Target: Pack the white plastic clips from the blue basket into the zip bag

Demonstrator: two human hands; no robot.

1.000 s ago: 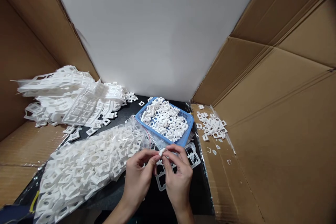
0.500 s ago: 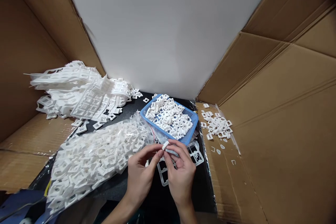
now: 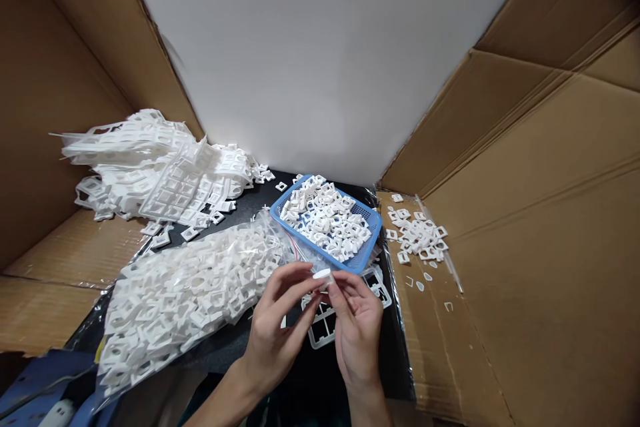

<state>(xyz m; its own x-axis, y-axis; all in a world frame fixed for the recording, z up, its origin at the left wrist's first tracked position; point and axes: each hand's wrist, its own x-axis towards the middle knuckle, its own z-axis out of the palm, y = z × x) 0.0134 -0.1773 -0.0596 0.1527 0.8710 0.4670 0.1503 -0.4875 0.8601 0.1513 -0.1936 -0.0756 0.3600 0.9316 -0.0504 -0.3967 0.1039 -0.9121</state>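
A small white foam piece (image 3: 323, 275) is pinched between the fingertips of both hands, above the near part of the black table. My left hand (image 3: 285, 313) grips it from the left with thumb and fingers. From the other side my right hand (image 3: 357, 320) closes on it too; its exact shape is partly covered by the fingers. Beneath the hands lies a translucent white frame (image 3: 316, 341) with square openings, largely hidden. Just beyond them stands a blue basket (image 3: 376, 219) holding many white foam pieces with cut-out centres.
Left of the hands lies a clear plastic bag (image 3: 185, 300) full of similar pieces. Behind it rises a heap of white foam sheets (image 3: 170, 180). Loose pieces (image 3: 420, 235) and thin scraps (image 3: 420, 286) lie on cardboard at right. Cardboard walls (image 3: 540, 200) flank the table.
The foam piece has turned between my fingers and now shows a broader white face. My left fingers have shifted over it. The whole view has moved slightly.
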